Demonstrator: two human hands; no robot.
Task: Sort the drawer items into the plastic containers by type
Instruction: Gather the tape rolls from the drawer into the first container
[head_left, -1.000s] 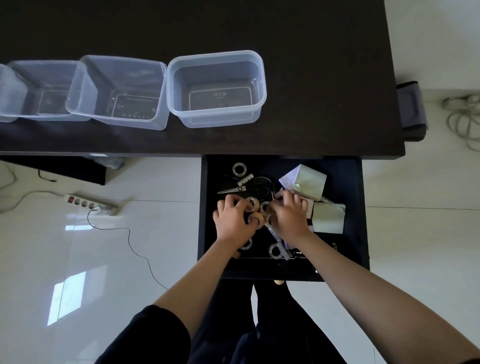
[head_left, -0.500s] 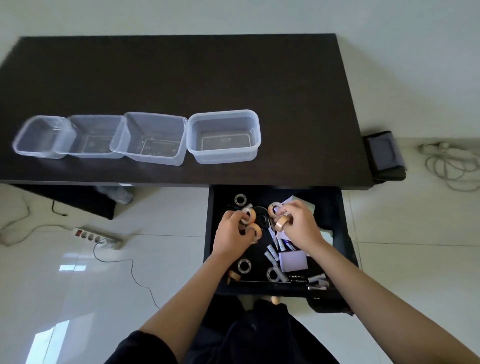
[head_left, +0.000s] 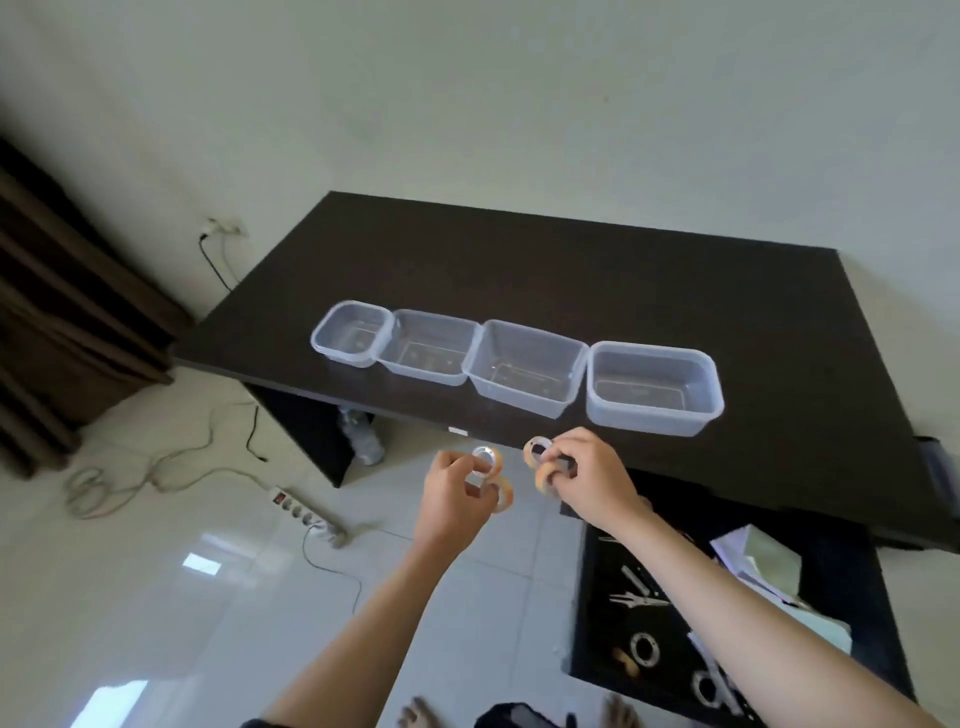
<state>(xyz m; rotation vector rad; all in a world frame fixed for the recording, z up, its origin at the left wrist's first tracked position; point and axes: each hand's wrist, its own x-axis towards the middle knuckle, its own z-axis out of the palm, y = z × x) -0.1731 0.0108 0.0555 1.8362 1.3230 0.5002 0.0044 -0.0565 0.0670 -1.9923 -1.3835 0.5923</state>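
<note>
My left hand (head_left: 453, 499) grips two small tape rolls (head_left: 488, 460) in the air, in front of the desk's near edge. Just to its right, my right hand (head_left: 589, 480) grips two more tape rolls (head_left: 540, 453). Several clear plastic containers stand in a row on the dark desk (head_left: 571, 270); the rightmost container (head_left: 653, 387) and the one left of it (head_left: 524, 366) lie just beyond my hands. The open drawer (head_left: 587, 613) is at lower right and holds more tape rolls (head_left: 644, 649), metal tools and papers (head_left: 763, 561), partly hidden by my right forearm.
A power strip (head_left: 306, 514) with cables lies on the white tiled floor at left. A dark wooden cabinet (head_left: 57, 312) stands at far left. My feet show at the bottom edge. A white wall rises behind the desk.
Both hands have lifted out of the drawer with the tape rolls and risen toward the desk edge. The view has swung left and up, so the drawer now sits at lower right.
</note>
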